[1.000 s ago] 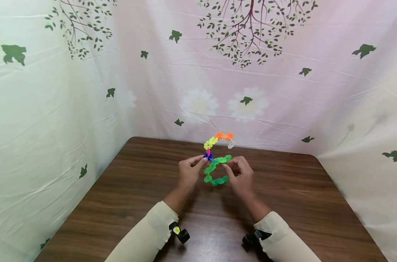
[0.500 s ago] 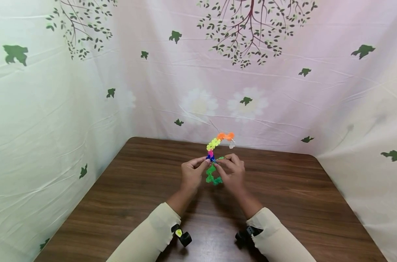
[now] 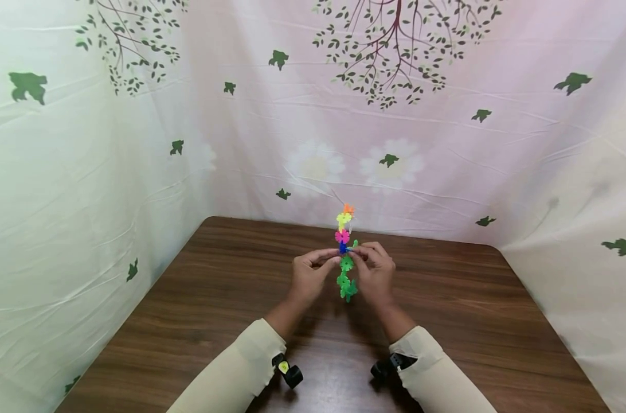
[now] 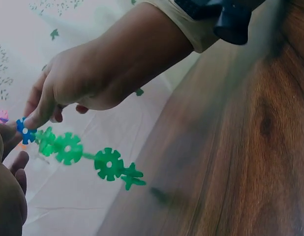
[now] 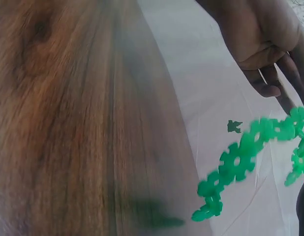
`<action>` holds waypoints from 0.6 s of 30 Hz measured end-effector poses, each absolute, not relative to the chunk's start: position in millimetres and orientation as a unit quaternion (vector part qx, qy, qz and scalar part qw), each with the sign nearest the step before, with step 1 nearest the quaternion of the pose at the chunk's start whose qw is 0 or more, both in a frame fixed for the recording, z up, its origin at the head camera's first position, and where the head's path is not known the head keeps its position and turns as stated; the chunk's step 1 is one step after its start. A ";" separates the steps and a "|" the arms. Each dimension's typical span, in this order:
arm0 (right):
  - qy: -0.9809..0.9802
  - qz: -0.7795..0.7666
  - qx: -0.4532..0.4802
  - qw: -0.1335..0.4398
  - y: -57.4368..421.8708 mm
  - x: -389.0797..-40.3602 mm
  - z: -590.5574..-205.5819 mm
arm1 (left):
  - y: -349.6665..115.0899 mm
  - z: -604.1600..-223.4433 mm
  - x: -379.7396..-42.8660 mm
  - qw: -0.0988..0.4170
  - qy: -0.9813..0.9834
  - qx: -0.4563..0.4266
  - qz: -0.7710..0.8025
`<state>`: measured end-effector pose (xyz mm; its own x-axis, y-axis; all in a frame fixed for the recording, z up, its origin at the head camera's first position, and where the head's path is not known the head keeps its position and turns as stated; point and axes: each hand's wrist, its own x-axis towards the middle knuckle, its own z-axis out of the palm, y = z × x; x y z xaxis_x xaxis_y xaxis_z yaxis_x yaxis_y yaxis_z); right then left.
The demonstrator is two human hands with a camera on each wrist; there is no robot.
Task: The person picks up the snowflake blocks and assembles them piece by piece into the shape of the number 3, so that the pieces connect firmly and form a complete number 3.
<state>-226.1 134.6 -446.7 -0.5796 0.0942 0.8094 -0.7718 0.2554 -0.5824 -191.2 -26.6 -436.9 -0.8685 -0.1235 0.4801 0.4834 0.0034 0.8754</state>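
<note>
A chain of interlocking flower-shaped plastic discs (image 3: 347,263) is held upright over the table, running from orange at the top through yellow, pink and blue to several green ones. My left hand (image 3: 309,278) pinches the dark blue disc (image 3: 342,247) between thumb and fingers. From the other side, my right hand (image 3: 377,275) pinches the light blue disc (image 4: 26,131) just beside it. Below the hands hang the green discs (image 5: 236,161), which bend in a curve in the right wrist view. A clear disc near the orange end is mostly hidden.
The dark brown wooden table (image 3: 215,298) spreads beneath both hands. Behind and at the sides hangs a pale cloth (image 3: 251,137) printed with leaves, branches and flowers. Both wrists wear black cameras over cream sleeves (image 3: 235,367).
My right hand has moved left from the green discs to pinch the light blue disc. The chain has turned to look narrower, edge-on, and shifted slightly right with my left hand.
</note>
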 end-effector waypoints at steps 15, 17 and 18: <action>-0.632 0.709 0.185 0.251 145.8 -228.1 -449.9 | -41.8 -447.1 -203.9 0.198 -0.718 -0.121 -0.656; -0.619 0.727 0.183 0.235 146.3 -227.6 -449.7 | -42.5 -448.2 -206.3 0.182 -0.725 -0.114 -0.654; -0.614 0.733 0.183 0.231 146.3 -226.9 -449.4 | -42.7 -448.9 -207.9 0.173 -0.730 -0.112 -0.652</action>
